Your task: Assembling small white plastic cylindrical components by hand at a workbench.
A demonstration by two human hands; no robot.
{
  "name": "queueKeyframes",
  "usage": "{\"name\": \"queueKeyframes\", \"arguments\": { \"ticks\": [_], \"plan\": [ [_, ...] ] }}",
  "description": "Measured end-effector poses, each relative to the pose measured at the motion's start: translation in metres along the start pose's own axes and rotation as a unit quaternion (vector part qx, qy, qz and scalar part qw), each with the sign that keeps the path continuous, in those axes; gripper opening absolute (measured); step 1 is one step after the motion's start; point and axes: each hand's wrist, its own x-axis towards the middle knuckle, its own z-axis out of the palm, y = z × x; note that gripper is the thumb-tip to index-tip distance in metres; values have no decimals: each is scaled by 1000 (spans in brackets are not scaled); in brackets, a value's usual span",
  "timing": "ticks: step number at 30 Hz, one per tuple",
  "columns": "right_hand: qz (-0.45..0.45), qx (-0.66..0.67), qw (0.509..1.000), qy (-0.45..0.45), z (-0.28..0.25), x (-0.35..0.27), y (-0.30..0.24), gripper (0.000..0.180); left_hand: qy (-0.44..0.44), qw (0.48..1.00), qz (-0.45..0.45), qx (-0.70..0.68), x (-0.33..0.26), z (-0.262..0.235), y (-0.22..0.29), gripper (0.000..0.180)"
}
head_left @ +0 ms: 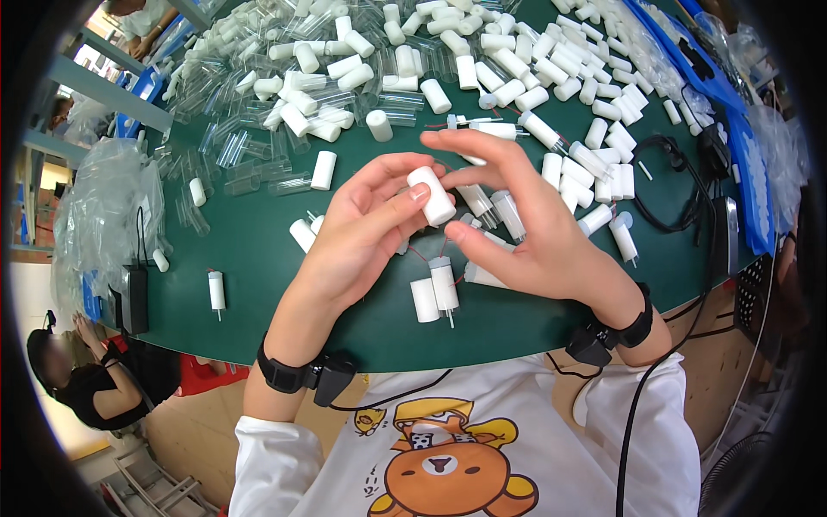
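Observation:
A short white cylinder (432,196) is pinched between the thumb and fingers of my left hand (366,220), raised over the green table. Facing it from the right, my right hand (534,224) has its fingers spread, with thumb and forefinger apart and nothing between them. Below the hands, a white cylinder with a grey cap, red wire and metal pin (443,284) lies beside a plain white cylinder (424,301). Similar pieces with pins (508,215) lie partly hidden behind my right hand. Another pinned cylinder (216,291) lies apart at the left.
Clear plastic tubes (245,146) and many white cylinders (517,65) heap across the far side of the green table (258,332). Black cables (680,185) lie at the right. A plastic bag (108,215) hangs over the left edge. Another person (103,379) is at the lower left.

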Motion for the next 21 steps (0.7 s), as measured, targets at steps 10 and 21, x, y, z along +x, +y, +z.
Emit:
{"name": "queueKeyframes", "arguments": {
  "ticks": [10,21],
  "plan": [
    [7,-304,942,-142,-12,-9,14,23,40,998,10,-37,0,-1,3,31],
    [24,-296,945,-140,-14,-12,10,20,-6,1000,6,-25,-2,-4,3,29]
  ]
}}
